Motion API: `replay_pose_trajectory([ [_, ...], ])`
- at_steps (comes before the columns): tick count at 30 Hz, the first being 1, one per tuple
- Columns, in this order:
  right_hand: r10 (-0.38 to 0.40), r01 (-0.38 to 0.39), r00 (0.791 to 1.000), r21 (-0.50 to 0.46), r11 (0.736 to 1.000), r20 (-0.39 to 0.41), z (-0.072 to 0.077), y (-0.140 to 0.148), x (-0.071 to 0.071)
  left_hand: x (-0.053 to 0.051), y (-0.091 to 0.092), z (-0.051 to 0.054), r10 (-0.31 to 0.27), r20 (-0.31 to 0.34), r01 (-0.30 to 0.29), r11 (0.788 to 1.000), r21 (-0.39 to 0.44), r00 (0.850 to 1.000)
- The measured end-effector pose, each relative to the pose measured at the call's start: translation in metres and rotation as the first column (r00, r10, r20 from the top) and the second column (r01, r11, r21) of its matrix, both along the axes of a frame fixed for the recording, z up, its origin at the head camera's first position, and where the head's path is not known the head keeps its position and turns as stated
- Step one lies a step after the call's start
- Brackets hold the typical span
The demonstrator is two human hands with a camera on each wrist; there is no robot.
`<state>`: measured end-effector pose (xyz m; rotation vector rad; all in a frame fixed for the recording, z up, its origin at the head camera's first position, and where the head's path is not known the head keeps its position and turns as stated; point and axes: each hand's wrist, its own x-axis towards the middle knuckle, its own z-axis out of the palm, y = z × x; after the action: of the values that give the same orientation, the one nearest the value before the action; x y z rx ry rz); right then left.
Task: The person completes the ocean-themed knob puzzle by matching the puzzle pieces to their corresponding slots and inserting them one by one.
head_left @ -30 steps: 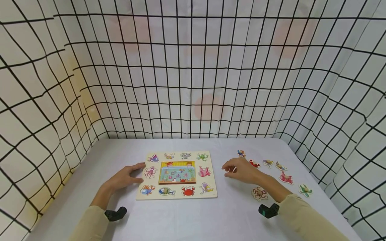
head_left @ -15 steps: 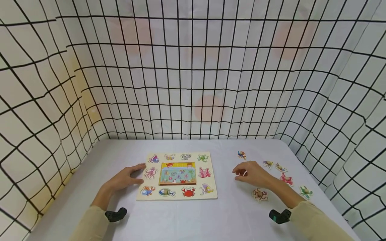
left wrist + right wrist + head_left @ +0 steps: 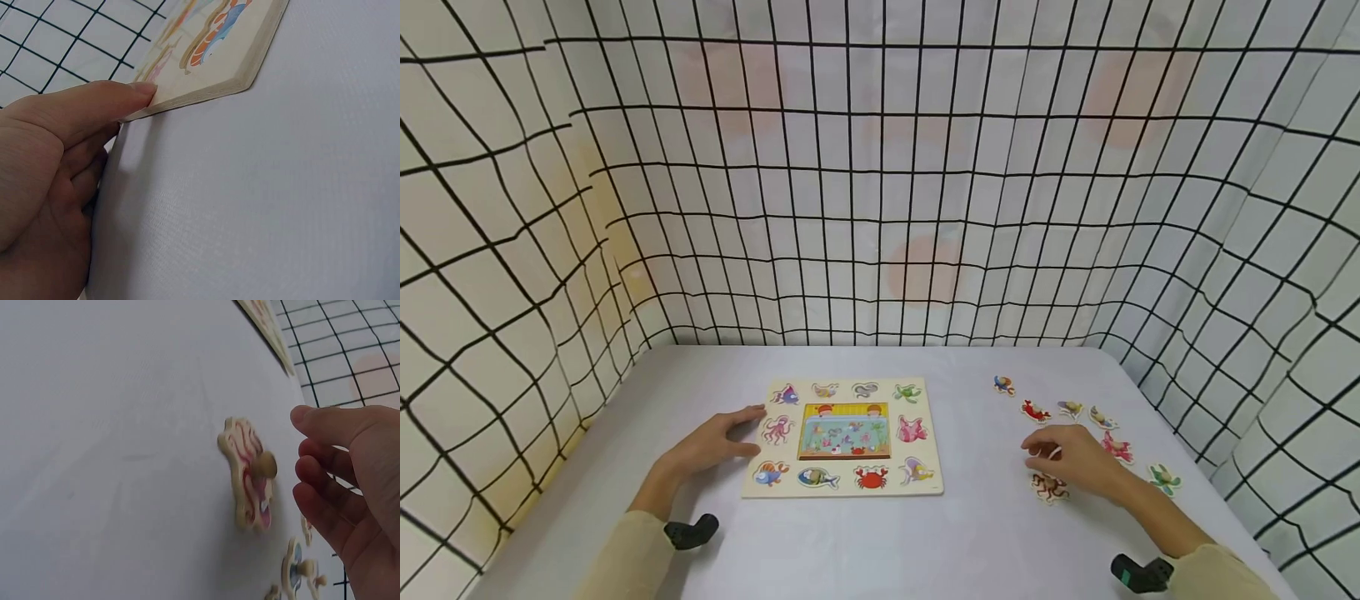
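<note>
Nearest are two pale tan sleeves, with a small black thing at the left wrist and another black one at the right wrist. Past the sleeves are the person's two hands, over a white table. The left hand is wide, with its thumb and a finger spread apart, and they touch the left side of a cream puzzle board. The thumb rests on the edge of the board. The right hand has softly bent fingers with a gap by the thumb, and it holds nothing. It is near a brown and red octopus piece, which lies flat on the table to the right of the board. The right wrist view shows a round wooden knob on this piece, and the fingers are apart from the knob. On the board, a blue and yellow fish seems to have a knob, but it is too small to be sure. The middle of the board has a fish tank picture. Farther to the right lie a green turtle piece, a pink piece, two small pieces side by side, a red crab piece and a blue and orange piece. At the back is a white wall with black criss-cross lines.
</note>
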<state>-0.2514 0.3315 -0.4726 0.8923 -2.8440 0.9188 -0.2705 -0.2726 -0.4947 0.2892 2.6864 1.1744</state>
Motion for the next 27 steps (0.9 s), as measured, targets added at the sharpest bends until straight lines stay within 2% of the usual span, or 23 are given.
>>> replay_pose_trajectory([
  [8, -0.029, 0.030, 0.999, -0.028, 0.999, 0.036, -0.011, 0.021, 0.010, 0.000, 0.002, 0.002, 0.006, 0.003, -0.006, 1.000, 0.006, 1.000],
  [19, -0.001, -0.001, 0.999, -0.064, 0.998, -0.038, -0.024, 0.029, 0.022, 0.001, 0.004, 0.001, 0.004, 0.010, -0.004, 1.000, 0.014, 1.000],
  [22, -0.006, 0.004, 1.000, -0.076, 0.997, -0.025, -0.023, 0.029, 0.023, 0.000, 0.005, 0.001, 0.010, 0.017, -0.010, 1.000, 0.012, 1.000],
  [27, -0.010, 0.015, 0.998, -0.063, 0.998, 0.070, -0.017, 0.025, 0.021, 0.000, 0.003, 0.003, 0.010, 0.007, -0.010, 1.000, -0.005, 1.000],
])
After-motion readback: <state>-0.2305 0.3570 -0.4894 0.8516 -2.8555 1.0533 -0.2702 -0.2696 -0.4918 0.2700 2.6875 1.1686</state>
